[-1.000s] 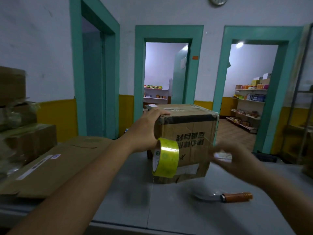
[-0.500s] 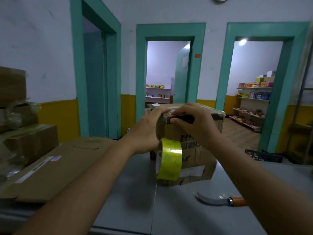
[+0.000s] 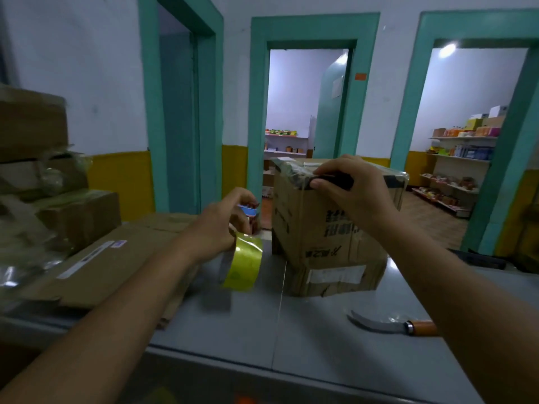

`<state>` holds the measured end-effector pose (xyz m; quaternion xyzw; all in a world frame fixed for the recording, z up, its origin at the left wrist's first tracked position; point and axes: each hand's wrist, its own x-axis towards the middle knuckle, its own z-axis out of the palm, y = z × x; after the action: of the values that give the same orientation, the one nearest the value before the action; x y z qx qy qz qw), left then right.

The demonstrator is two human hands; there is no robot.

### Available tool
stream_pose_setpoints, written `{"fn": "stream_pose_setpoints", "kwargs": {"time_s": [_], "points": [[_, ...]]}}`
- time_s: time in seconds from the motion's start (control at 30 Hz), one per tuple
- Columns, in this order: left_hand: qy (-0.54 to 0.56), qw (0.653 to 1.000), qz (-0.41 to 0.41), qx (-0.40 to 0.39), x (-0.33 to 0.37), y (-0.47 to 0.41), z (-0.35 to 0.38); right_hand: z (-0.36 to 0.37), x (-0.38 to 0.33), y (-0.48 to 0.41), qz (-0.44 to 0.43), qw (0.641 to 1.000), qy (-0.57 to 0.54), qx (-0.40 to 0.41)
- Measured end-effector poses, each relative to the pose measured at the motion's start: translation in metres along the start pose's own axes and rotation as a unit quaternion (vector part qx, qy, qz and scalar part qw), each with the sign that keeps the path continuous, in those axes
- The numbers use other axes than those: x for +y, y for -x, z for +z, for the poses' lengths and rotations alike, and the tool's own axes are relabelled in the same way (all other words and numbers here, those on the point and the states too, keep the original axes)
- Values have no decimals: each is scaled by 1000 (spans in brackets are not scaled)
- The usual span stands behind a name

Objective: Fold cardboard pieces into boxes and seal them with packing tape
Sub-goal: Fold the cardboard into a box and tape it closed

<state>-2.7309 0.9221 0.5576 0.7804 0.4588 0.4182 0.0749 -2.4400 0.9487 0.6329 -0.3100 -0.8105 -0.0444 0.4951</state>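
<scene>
A closed cardboard box (image 3: 329, 237) with printed characters stands on the grey table (image 3: 291, 339). Clear tape shines across its top front edge. My right hand (image 3: 347, 188) rests on that top front edge, fingers curled over a dark strip there. My left hand (image 3: 224, 223) is left of the box and grips a roll of yellow-green packing tape (image 3: 243, 265), which hangs just above the table. A small blue-and-white piece shows at my left fingertips.
A knife (image 3: 390, 326) with an orange wooden handle lies on the table at the right front. Flattened cardboard (image 3: 96, 258) and stacked boxes (image 3: 35, 176) fill the left side. Three green-framed doorways stand behind the table.
My left hand has pulled away from the box's top corner to the left, taking the tape roll with it. My right hand stays on the box's top edge.
</scene>
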Motion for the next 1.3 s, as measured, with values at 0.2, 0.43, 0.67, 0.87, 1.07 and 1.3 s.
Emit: {"fn": "stream_pose_setpoints", "kwargs": {"time_s": [0.2,0.43,0.67,0.87,1.07,1.3], "points": [[-202,949,-59,-234,-26,-13,5,-1,-5,3,11,1000,-6,-6],[-158,955,-100,-231,-32,-21,12,-6,-3,0,22,999,-13,-30],[113,972,-59,199,2,-79,2,-30,11,-10,18,998,-43,-37],[282,932,-224,35,-2,-118,33,-59,36,4,17,994,-89,-66],[410,900,-145,3,11,-112,57,-42,70,31,74,996,31,41],[332,937,-46,104,12,-84,62,-20,69,55,207,952,-170,145]]}}
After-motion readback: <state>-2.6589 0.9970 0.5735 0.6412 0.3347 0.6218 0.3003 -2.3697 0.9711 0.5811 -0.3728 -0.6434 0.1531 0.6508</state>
